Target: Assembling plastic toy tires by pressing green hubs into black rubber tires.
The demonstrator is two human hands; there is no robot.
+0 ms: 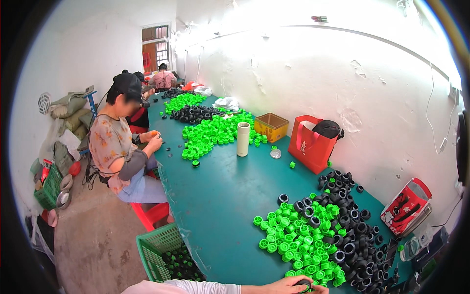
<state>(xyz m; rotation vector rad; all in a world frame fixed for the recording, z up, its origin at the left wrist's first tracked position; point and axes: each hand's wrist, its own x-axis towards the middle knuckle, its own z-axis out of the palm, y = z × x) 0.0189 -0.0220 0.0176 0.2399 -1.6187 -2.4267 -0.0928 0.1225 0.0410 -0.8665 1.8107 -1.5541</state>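
Teal covers the long table (220, 210), where green hubs (285, 238) and black tyres (361, 227) lie heaped side by side, probably for easy reach. A crate (150, 251) of black-and-green pieces (179, 267) stands at the table's left edge, seemingly kept low to free the surface. Beside the hubs, my left hand (281, 286) curls narrowly around one tyre (304, 282), apparently to steady it; my right hand (320, 290) meets its other side, but, cropped by the lower edge, how firmly I cannot tell.
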